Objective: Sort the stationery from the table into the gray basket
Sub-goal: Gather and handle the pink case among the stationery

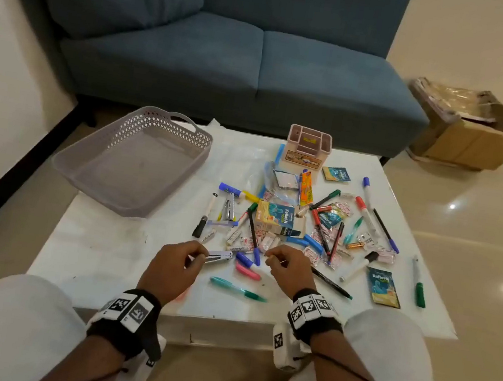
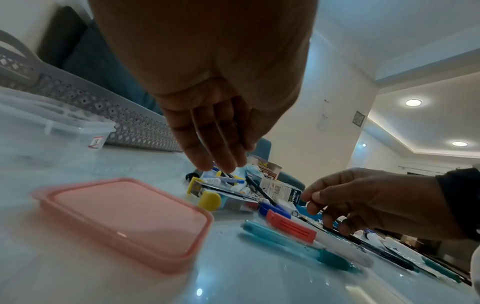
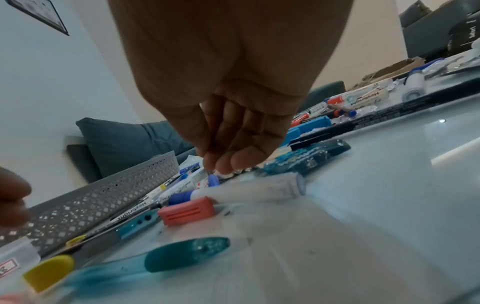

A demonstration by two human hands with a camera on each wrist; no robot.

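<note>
The gray basket [image 1: 136, 163] stands with nothing in it at the table's far left; its perforated wall [image 2: 130, 123] also shows in the left wrist view. Pens, markers, caps and sachets lie scattered right of it. My left hand [image 1: 201, 256] pinches the end of a small purple stapler [image 1: 220, 256] near the front of the pile. My right hand [image 1: 269, 256] hovers beside it with loosely curled fingers [image 3: 221, 166]; I see nothing held in them. A pink cap [image 1: 248, 270] and a teal pen [image 1: 237, 287] lie between my hands.
A pink desk organizer [image 1: 309, 146] stands at the table's back. A medicine box [image 1: 275, 218] sits mid-pile and a black pen [image 1: 331, 282] lies by my right hand. A blue sofa [image 1: 231, 56] is behind the table and a cardboard box [image 1: 468, 131] is on the floor.
</note>
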